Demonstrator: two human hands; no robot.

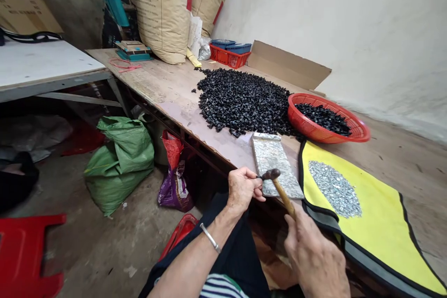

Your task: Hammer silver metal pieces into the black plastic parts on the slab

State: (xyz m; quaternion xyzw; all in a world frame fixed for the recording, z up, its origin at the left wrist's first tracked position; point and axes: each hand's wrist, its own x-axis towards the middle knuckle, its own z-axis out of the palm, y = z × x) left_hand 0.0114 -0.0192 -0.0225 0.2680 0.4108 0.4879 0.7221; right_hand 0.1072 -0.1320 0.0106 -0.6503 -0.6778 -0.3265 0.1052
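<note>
My right hand (pixel 316 251) is wrapped round the wooden handle of a small hammer (pixel 285 198). Its dark head is over the near left part of a worn, silvery slab (pixel 274 160), right beside the fingers of my left hand (pixel 244 188). Those fingers are pinched on a small black part (pixel 259 177), mostly covered by the fingertips and hammer head. Beyond the slab spreads a large pile of similar black parts (pixel 244 100). Small shiny metal pieces (pixel 335 188) lie heaped on a yellow cloth (pixel 380 214) with black edging, right of the slab.
A red basket (pixel 361 132) holding more black parts stands right of the pile. Large paper sacks (pixel 162 9), a red crate (pixel 228 57) and a cardboard strip (pixel 286 65) are at the back. Left on the floor are a green sack (pixel 120 163) and a red stool (pixel 28 256).
</note>
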